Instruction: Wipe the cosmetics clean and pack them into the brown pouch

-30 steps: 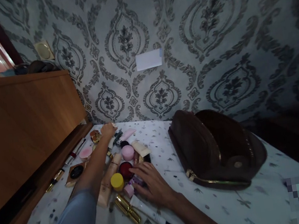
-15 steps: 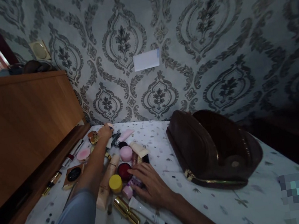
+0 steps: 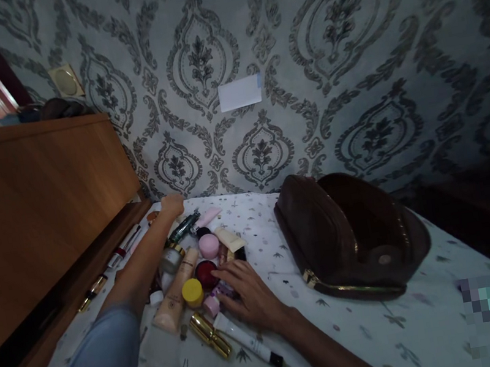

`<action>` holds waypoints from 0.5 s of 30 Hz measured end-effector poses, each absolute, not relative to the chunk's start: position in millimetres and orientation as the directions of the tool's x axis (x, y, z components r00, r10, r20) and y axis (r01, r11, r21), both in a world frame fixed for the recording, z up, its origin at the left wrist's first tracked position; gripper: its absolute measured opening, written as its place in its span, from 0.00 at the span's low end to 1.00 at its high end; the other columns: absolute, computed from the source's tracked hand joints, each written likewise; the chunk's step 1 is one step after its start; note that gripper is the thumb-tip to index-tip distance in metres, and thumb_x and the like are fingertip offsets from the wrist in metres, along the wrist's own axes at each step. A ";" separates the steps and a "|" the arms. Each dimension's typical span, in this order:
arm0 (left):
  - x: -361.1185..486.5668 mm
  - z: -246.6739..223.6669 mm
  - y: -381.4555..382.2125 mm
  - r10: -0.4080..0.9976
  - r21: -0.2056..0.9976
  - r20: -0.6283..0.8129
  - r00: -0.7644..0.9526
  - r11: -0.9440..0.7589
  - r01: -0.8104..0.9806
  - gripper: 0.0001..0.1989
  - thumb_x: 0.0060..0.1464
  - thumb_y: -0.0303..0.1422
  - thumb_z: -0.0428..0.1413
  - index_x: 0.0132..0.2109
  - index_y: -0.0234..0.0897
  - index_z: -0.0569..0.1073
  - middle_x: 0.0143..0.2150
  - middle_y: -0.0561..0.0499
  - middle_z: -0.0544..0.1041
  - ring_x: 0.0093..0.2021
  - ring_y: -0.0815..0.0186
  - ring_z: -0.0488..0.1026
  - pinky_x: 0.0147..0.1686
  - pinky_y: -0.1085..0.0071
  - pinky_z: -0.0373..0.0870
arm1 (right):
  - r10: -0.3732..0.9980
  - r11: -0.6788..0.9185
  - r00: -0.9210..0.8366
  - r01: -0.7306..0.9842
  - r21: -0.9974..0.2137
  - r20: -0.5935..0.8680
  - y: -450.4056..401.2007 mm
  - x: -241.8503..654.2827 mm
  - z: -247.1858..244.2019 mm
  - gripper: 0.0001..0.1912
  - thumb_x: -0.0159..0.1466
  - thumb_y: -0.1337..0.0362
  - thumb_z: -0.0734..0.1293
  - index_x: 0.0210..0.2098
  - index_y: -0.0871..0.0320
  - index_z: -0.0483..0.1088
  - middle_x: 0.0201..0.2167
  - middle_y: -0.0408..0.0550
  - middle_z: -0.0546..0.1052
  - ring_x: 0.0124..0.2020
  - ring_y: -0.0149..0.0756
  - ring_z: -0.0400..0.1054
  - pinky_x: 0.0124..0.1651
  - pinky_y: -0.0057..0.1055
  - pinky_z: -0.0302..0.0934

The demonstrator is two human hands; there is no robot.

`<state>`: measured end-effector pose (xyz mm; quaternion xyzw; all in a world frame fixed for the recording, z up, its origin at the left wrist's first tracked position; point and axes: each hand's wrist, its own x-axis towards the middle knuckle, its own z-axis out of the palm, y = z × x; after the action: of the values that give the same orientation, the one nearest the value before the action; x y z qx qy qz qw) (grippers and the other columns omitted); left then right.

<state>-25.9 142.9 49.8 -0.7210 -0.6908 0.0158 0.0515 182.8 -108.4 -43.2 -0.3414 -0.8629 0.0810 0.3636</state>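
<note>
My left hand (image 3: 173, 205) is at the far end of the cosmetics, close to the wall. Its fingers are curled closed, and whatever they may hold is hidden. My right hand (image 3: 249, 289) lies over the near right of the pile, fingers extended. Its fingertips touch or hover at the dark red round jar (image 3: 206, 274) and a purple patterned item (image 3: 220, 291). Around them are a pink-lidded jar (image 3: 209, 246), a yellow-lidded jar (image 3: 192, 292), a beige tube (image 3: 172, 310), a gold lipstick-like tube (image 3: 209, 336) and a white tube with a black cap (image 3: 250, 342).
An unzipped brown cosmetic bag (image 3: 319, 240) stands at the right. Along the left runs a wooden cabinet (image 3: 47, 196), with slim makeup tubes (image 3: 92, 292) beside its base. The patterned wall (image 3: 202, 147) closes off the back of the cloth-covered surface.
My left hand has moved slightly back towards the wall, and its forearm has swung left, uncovering a glass jar. My right hand has stayed nearly in place.
</note>
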 end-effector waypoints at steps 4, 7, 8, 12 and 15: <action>-24.4 56.0 138.7 0.994 -0.085 0.057 0.096 -0.091 0.992 0.18 0.63 0.38 0.56 0.57 0.35 0.70 0.55 0.44 0.72 0.50 0.58 0.74 0.48 0.55 0.75 | 0.640 0.762 -0.508 0.519 -0.387 0.577 -107.5 182.6 -44.0 0.20 0.66 0.61 0.64 0.57 0.58 0.67 0.50 0.56 0.74 0.51 0.46 0.65 0.56 0.47 0.61; -27.1 56.8 128.9 0.986 -0.051 0.113 0.122 -0.117 0.992 0.18 0.63 0.38 0.56 0.57 0.36 0.70 0.55 0.44 0.72 0.50 0.58 0.74 0.48 0.55 0.74 | 0.646 0.757 -0.514 0.523 -0.391 0.564 -107.3 183.0 -43.7 0.21 0.66 0.61 0.65 0.57 0.58 0.67 0.50 0.56 0.74 0.51 0.47 0.65 0.56 0.47 0.61; -28.2 56.6 124.7 0.982 -0.037 0.133 0.133 -0.129 0.991 0.18 0.63 0.38 0.56 0.57 0.36 0.70 0.56 0.44 0.72 0.50 0.58 0.74 0.48 0.56 0.74 | 0.647 0.757 -0.515 0.522 -0.393 0.562 -107.3 183.1 -43.6 0.20 0.66 0.61 0.65 0.57 0.58 0.67 0.50 0.56 0.74 0.51 0.47 0.65 0.56 0.47 0.61; -28.2 50.7 101.7 0.956 0.032 0.191 0.224 -0.234 0.972 0.16 0.63 0.37 0.55 0.55 0.36 0.71 0.53 0.44 0.74 0.50 0.59 0.74 0.49 0.56 0.74 | 0.638 0.765 -0.515 0.513 -0.390 0.573 -107.0 183.3 -44.4 0.20 0.67 0.60 0.64 0.57 0.57 0.67 0.51 0.55 0.74 0.52 0.47 0.65 0.57 0.47 0.60; -21.6 37.8 73.4 0.906 0.087 0.206 0.370 -0.393 0.915 0.13 0.66 0.34 0.49 0.51 0.35 0.74 0.48 0.45 0.78 0.50 0.60 0.75 0.50 0.63 0.71 | 0.627 0.772 -0.520 0.513 -0.375 0.580 -106.6 183.3 -45.3 0.21 0.67 0.61 0.64 0.58 0.58 0.66 0.51 0.55 0.74 0.52 0.47 0.65 0.57 0.47 0.60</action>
<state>-21.6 73.4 37.8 -0.8273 -0.5503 -0.1106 0.0211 183.3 -106.6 -45.3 -0.3282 -0.8683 0.0784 0.3636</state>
